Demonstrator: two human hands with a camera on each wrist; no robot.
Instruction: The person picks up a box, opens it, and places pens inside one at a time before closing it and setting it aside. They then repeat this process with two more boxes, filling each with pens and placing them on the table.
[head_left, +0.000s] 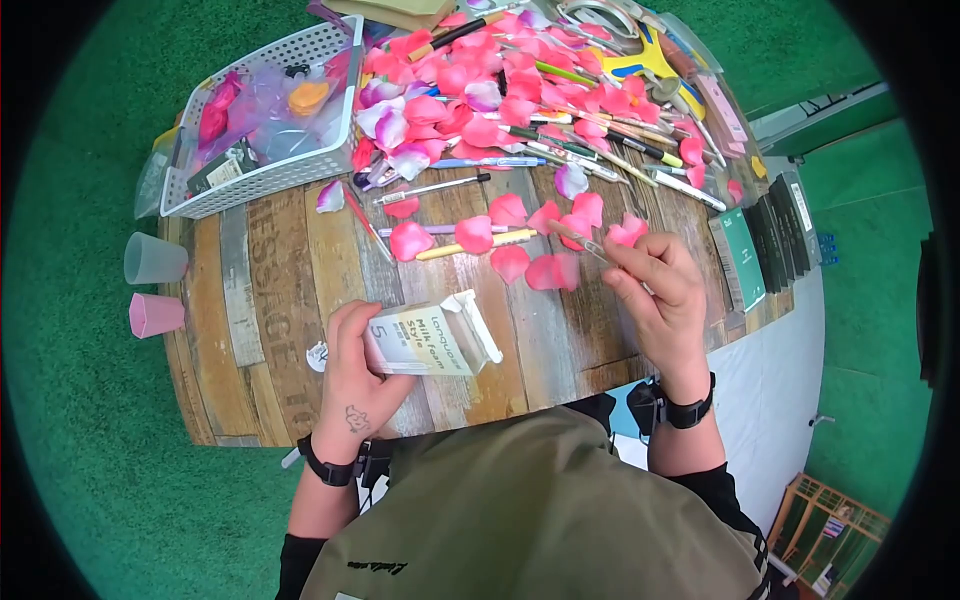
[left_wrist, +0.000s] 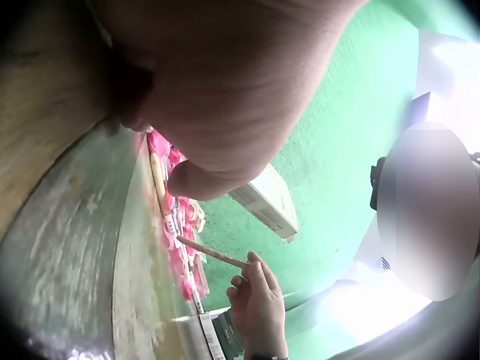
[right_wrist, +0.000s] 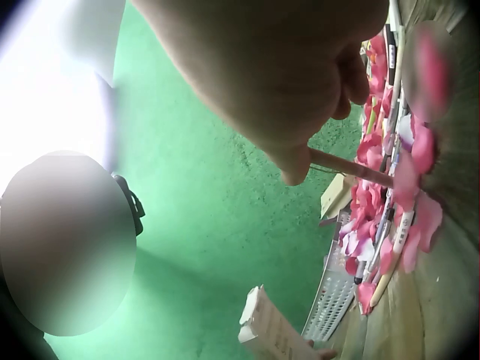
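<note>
Carton (head_left: 432,341) lies clasped in the left hand (head_left: 357,372), right hand (head_left: 660,290) pinching a pen (head_left: 578,238); best keep the carton mouth steady and aim the pen squarely.

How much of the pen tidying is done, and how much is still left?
Little looks done. The left hand holds an open carton on the wooden table; what is inside cannot be seen. The right hand pinches one brown pen in its fingers. Left: many pens lie scattered among pink petals, beside a white basket.
</note>
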